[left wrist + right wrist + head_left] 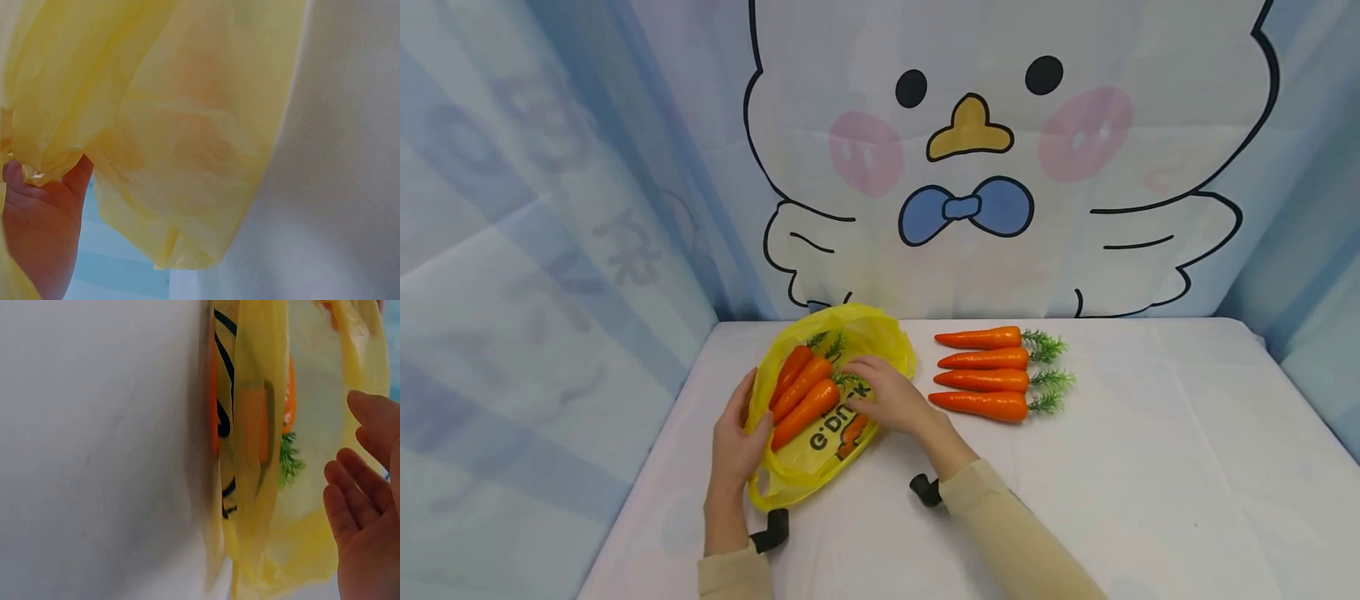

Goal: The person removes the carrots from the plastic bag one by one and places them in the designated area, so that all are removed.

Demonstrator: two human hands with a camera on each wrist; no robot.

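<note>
A yellow plastic bag (891,335) lies with its mouth spread, black lettering and an orange print on its side. Three orange toy carrots (807,414) rest together inside, green tops pointing away to the upper right. My left hand (736,446) holds the bag's left edge, thumb on the inner side and fingers behind; in the left wrist view the film (187,156) hides most of that hand. Over the bag's right side is my right hand (891,400), beside the carrots' leaves. The right wrist view shows its fingers (356,487) loosely bent, holding nothing, near green leaves (289,459).
Several more carrots (981,406) lie in a stacked row to the right of the bag, leaves toward the right. A white cloth (1150,467) covers the table. Behind stands a curtain (970,275) with a cartoon bird; black wrist mounts (771,531) show at the wrists.
</note>
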